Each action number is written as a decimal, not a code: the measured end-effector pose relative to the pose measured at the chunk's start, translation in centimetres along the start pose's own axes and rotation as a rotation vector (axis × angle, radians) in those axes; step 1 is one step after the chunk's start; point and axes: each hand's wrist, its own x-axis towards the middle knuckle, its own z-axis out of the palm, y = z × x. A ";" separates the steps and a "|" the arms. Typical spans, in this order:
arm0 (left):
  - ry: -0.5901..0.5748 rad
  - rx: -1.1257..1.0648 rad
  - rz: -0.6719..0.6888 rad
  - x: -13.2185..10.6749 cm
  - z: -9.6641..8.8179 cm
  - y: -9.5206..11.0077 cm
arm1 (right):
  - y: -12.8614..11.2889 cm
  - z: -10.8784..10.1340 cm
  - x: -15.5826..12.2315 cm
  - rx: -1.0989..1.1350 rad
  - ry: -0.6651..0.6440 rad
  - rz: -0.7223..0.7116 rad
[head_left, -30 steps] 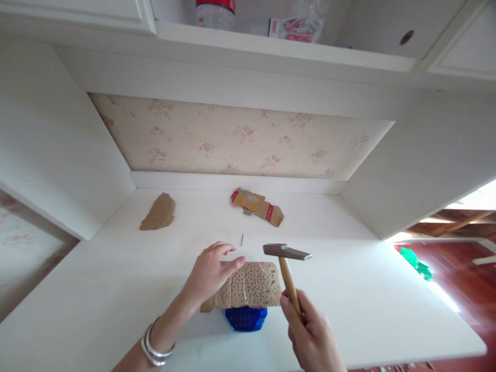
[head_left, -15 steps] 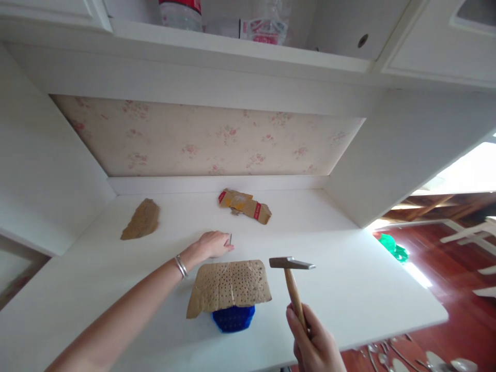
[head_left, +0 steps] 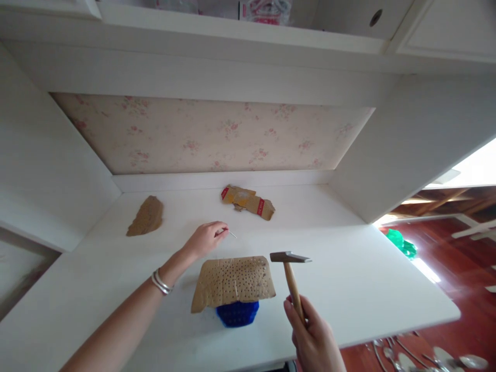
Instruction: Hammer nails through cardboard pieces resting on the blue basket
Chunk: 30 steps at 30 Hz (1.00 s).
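My left hand [head_left: 211, 237] is closed in a pinch on a thin metal nail [head_left: 232, 234], whose shaft sticks out to the right above the white tabletop. My right hand [head_left: 312, 333] grips the wooden handle of a hammer [head_left: 293, 289]; its metal head is up, just right of the cardboard. Between the hands lies a brown cardboard piece [head_left: 234, 279] punched with many small holes. It rests over a dark blue object [head_left: 238, 314], which shows only at the near edge, so its kind is hidden.
A torn cardboard scrap [head_left: 146, 217] lies at the back left, and a printed cardboard scrap [head_left: 248, 200] at the back middle. Overhead is an open shelf [head_left: 232, 26] with plastic packages. Side panels flank the white table [head_left: 349, 279], whose right edge overlooks a red floor.
My left hand has lifted slightly off the tabletop and turned, so the nail tilts from near upright to slanting down and right. The hammer stays about where it was; the view has shifted a little.
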 end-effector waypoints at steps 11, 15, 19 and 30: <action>0.148 -0.427 -0.060 -4.8 -0.9 6.3 | -0.7 1.2 0.3 0.006 -0.079 -0.028; 0.116 -0.365 -0.007 -5.1 0.4 6.1 | -0.4 1.4 0.4 -0.031 -0.103 -0.042; 0.118 -0.317 0.013 -5.4 1.1 5.7 | -0.6 1.4 0.2 -0.024 -0.095 -0.050; 0.172 -0.234 0.045 -5.9 1.6 5.5 | -0.4 1.8 0.3 -0.027 -0.125 -0.068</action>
